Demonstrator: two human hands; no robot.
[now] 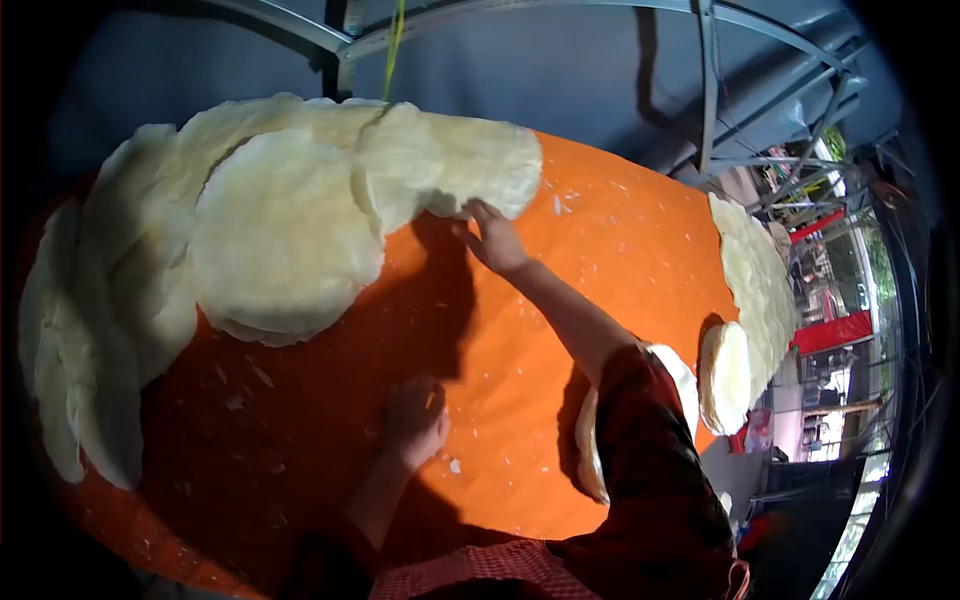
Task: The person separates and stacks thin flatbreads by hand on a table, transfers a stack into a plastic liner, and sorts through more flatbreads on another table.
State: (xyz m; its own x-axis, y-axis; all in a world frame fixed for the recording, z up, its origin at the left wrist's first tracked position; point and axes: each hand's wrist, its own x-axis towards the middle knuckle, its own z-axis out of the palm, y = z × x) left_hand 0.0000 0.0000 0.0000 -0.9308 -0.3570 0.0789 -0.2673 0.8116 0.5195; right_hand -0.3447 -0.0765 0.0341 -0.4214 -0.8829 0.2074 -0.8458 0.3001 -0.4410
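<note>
Right hand (493,243), fingers apart, reaches the edge of pale flatbread (485,160) on an orange table (610,240); left hand (413,420) shadowed, grip unclear. Light fingertips should spare thin edges.

On the table (600,260), flat rounds (290,235) lie beyond and left of the left hand (415,422). Other stacks (728,375) lie right of the right hand (492,240)
</note>
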